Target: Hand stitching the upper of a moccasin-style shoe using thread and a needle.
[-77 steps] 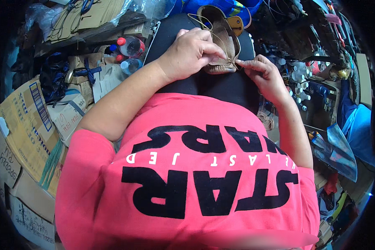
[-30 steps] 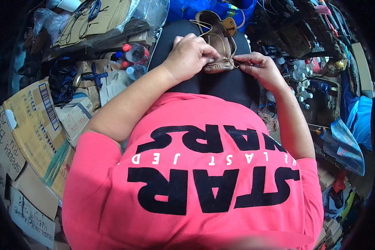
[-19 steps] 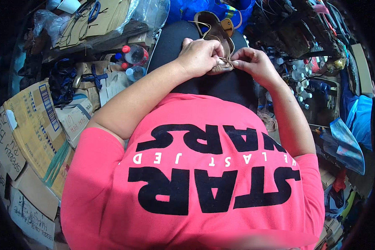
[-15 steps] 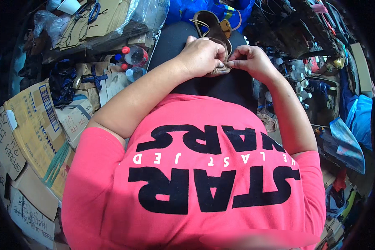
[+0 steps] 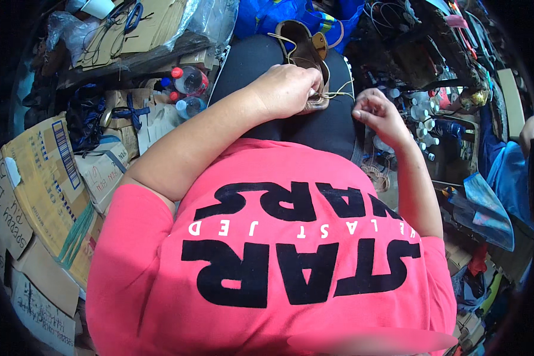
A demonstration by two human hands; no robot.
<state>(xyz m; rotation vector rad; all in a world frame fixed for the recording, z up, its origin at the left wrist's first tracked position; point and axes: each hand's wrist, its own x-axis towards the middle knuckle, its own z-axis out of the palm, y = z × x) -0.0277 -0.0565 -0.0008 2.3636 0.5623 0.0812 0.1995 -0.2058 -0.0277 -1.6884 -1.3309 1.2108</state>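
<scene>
One brown leather shoe (image 5: 308,52) with a thin tan lace (image 5: 339,93) lay at the black-trousered lap's (image 5: 246,65) far edge, its toe against the left hand's (image 5: 288,90) curled fingers, their exact grip hidden. Beside the lap's right edge, apart from the shoe, the right hand (image 5: 377,111) was half-curled; I couldn't tell whether it held lace.

1. The place looks like a cramped workshop, likely for shoes: a laced shoe (image 5: 303,53) lies on the person's lap (image 5: 243,65).
2. Cardboard (image 5: 41,172) is piled along the left.
3. Capped bottles (image 5: 422,113) crowd the right amid dark clutter.
4. A blue bag (image 5: 267,18) sits beyond the knees.
</scene>
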